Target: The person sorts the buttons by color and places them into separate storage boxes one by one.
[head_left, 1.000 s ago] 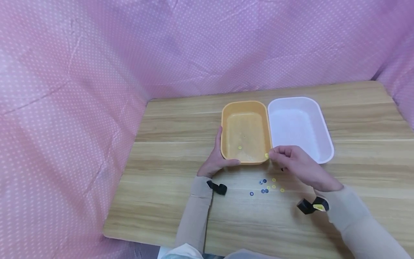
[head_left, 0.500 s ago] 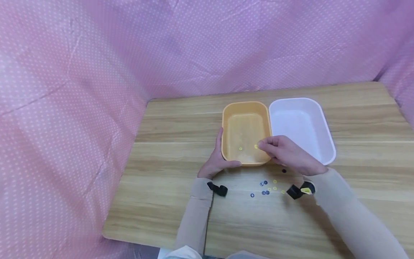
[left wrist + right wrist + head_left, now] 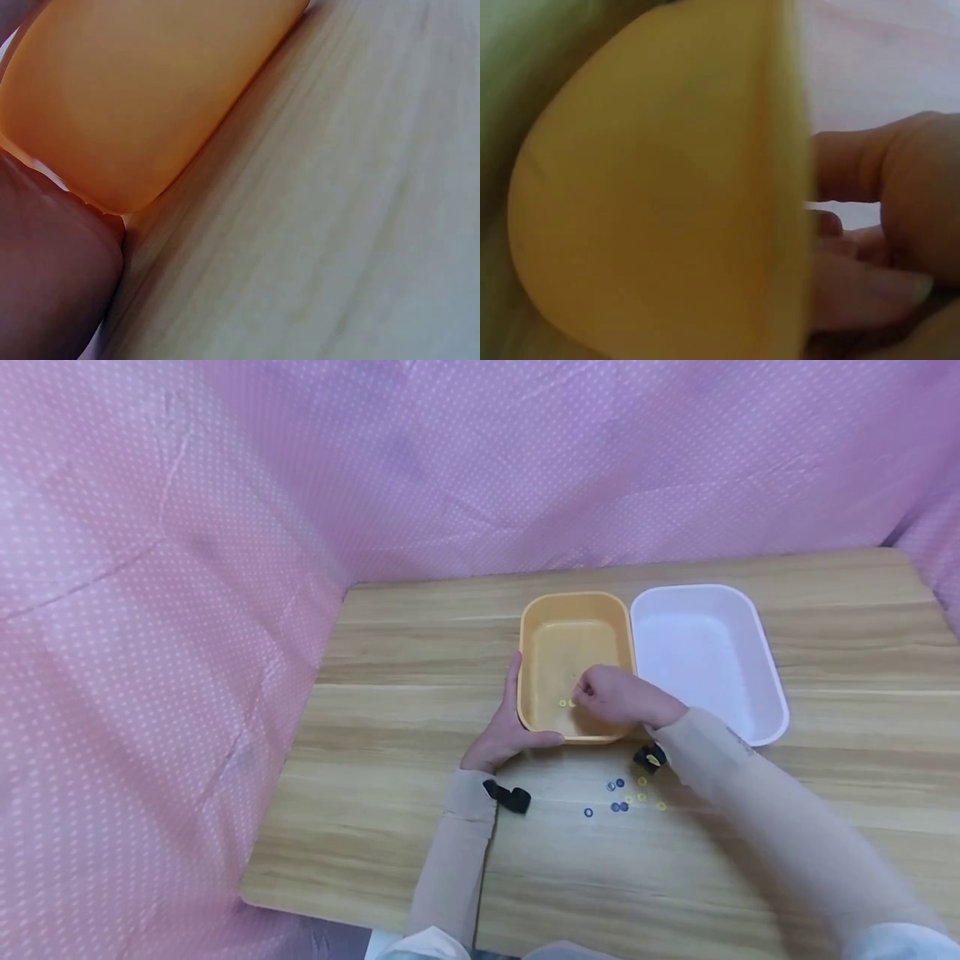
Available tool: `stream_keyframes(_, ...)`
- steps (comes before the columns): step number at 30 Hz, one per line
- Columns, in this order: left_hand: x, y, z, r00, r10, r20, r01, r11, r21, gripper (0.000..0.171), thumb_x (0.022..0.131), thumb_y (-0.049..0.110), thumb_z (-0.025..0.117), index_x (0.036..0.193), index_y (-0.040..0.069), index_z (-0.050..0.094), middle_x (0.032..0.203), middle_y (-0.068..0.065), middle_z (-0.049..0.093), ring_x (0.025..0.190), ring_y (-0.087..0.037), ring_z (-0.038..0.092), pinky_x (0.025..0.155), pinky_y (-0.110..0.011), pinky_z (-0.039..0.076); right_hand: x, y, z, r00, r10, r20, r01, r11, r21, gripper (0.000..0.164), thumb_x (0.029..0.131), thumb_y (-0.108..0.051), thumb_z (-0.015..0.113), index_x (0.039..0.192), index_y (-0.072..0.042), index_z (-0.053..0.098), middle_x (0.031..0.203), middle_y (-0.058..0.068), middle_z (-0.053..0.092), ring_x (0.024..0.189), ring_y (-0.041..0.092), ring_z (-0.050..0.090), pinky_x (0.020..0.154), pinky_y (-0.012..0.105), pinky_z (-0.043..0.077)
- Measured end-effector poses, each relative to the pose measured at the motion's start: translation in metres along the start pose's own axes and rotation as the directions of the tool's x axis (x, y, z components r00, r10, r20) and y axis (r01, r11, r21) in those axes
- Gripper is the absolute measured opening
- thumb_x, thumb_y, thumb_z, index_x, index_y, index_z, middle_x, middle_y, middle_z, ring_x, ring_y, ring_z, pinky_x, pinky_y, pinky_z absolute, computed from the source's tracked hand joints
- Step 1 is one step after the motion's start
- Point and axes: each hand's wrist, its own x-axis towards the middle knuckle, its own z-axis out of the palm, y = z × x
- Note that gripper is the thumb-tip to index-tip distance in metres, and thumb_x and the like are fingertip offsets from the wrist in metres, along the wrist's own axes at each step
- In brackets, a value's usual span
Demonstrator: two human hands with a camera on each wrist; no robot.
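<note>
Yellow rings (image 3: pixel 562 703), two visible, were in the near part of the orange box (image 3: pixel 573 645). Right hand (image 3: pixel 618 695) was over the box, fingers curled beside one ring; whether they pinched it could not be told. Left hand (image 3: pixel 502 733) gripped the box's near-left corner.

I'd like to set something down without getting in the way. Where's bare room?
The table is bare left of the orange tub and left hand, and right of the white tub. It's crowded just in front of the tubs, where yellow rings and blue rings lie, and inside the orange tub, where the right hand is.
</note>
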Motion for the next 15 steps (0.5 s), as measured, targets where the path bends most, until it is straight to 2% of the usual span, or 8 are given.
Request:
stream_keyframes(4,0.0,-0.002,0.001,0.999,0.038,0.003,-0.038,0.999,-0.025,0.136,0.057,0.014,0.091,0.149,0.039,-0.006,0.152,0.019,0.015,0.132,-0.01,0.031,0.111,-0.036,0.018,0.008,0.002,0.001,0.999,-0.034,0.016,0.036,0.991,-0.127,0.024,0.089,-0.009,0.047,0.068,-0.006,0.057,0.06,0.003,0.049,0.053,0.016,0.048,0.054,0.03,0.043)
stream_keyframes(10,-0.002,0.0,0.002,0.999,0.035,-0.002,-0.035,0.999,-0.024,0.134,0.057,0.015,0.092,0.147,0.044,-0.003,0.151,0.02,0.015,0.13,-0.01,0.032,0.11,-0.035,0.019,0.017,0.006,0.006,0.999,-0.036,0.025,0.041,0.957,-0.288,0.014,0.089,-0.009,0.047,0.079,-0.004,0.055,0.07,0.007,0.054,0.063,0.022,0.051,0.061,0.034,0.044)
stream_keyframes(15,-0.004,0.0,0.001,1.0,0.019,0.001,-0.019,1.0,-0.017,0.134,0.057,0.016,0.092,0.147,0.045,-0.003,0.151,0.02,0.015,0.13,-0.01,0.032,0.11,-0.036,0.019,0.022,0.005,0.011,0.999,0.015,0.041,0.0,0.941,-0.338,0.011,0.088,-0.011,0.049,0.083,-0.004,0.056,0.074,0.009,0.056,0.066,0.024,0.053,0.06,0.035,0.043)
